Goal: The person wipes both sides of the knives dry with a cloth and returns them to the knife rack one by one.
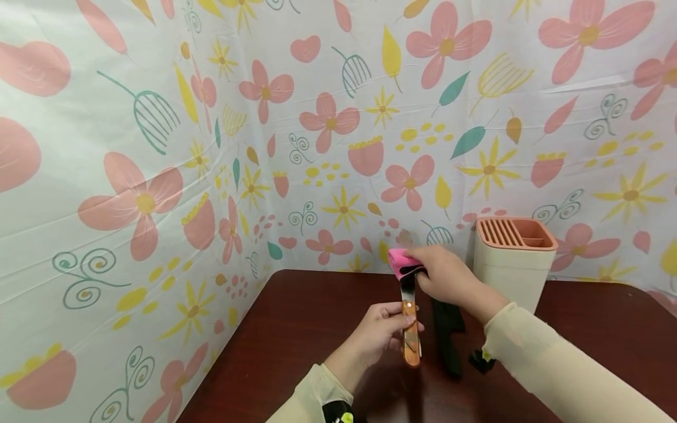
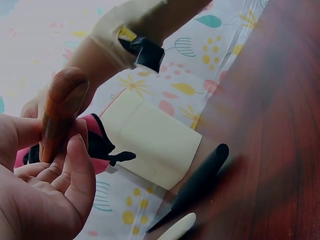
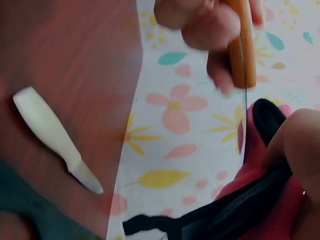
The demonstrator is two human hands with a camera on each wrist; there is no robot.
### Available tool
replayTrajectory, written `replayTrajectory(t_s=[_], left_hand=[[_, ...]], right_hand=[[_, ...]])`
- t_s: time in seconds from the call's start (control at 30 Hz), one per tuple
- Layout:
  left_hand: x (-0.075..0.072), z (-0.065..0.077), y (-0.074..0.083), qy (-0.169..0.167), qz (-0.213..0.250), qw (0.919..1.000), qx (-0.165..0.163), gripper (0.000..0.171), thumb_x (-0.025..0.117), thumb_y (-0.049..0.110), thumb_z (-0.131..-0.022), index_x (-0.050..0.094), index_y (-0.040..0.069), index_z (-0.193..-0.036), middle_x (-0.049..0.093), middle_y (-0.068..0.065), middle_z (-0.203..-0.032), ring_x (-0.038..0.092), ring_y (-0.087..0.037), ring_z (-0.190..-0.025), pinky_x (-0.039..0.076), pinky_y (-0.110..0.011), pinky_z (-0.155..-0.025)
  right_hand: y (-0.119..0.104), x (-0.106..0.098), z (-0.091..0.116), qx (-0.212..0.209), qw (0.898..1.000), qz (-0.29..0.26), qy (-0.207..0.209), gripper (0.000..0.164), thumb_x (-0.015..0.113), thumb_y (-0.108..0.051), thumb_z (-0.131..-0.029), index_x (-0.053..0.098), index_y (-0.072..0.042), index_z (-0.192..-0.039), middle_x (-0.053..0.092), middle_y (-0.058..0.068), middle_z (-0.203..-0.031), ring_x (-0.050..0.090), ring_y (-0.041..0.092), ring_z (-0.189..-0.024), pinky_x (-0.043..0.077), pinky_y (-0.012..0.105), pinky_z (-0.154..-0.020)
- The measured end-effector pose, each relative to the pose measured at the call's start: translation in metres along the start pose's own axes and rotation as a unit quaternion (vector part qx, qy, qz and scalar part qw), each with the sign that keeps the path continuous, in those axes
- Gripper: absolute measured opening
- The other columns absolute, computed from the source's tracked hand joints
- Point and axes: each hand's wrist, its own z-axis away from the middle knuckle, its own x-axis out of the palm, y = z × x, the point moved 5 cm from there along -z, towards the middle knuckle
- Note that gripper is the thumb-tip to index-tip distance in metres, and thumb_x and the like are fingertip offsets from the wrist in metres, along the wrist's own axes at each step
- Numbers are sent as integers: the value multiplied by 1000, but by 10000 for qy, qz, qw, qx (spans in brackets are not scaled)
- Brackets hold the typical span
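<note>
My left hand [image 1: 370, 332] grips the wooden handle of a knife [image 1: 411, 348], fingers and thumb curled round it. The knife stands raised over the table with its blade up. In my right hand [image 1: 441, 275] is a pink cloth with black edging [image 1: 399, 262], held at the upper part of the blade and hiding its tip. The right wrist view shows the blade edge-on as a thin line, running down to the cloth. A dark knife with a broad blade [image 1: 448, 329] lies on the table under my right forearm. Beside it is a small knife with a white handle [image 3: 47, 122].
A cream knife block with an orange slotted top [image 1: 515, 270] stands at the back of the dark red-brown table [image 1: 296, 329], behind my right forearm. A flower-patterned sheet [image 1: 328, 170] hangs behind the table and along its left side.
</note>
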Motion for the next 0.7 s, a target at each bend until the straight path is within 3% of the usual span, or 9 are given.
replayTrajectory(t_s=[0.23, 0.53, 0.7], left_hand=[[-1, 1, -1, 47, 33, 9999, -109, 27, 64, 13, -99, 68, 0, -123, 75, 1, -85, 69, -9, -66, 57, -25, -54], [-3, 0, -2, 91, -92, 9999, -62, 28, 63, 10, -99, 69, 0, -125, 75, 1, -87, 69, -8, -68, 57, -26, -54], [-4, 0, -3, 179, -159, 9997, -29, 26, 65, 10, -97, 70, -1, -120, 74, 0, -86, 67, -8, -68, 56, -26, -54]], right_hand=[[-18, 3, 19, 18, 9997, 11, 233, 38, 65, -1, -79, 74, -13, -115, 77, 3, -106, 68, 23, -91, 55, 45, -76], [-30, 0, 40, 240, 9987, -313, 310, 47, 62, 1, -79, 73, -13, -123, 76, 4, -116, 69, 28, -106, 56, 51, -88], [-36, -1, 48, 371, 9964, -724, 219, 48, 62, 0, -80, 73, -19, -124, 75, -3, -112, 64, 16, -97, 53, 39, -82]])
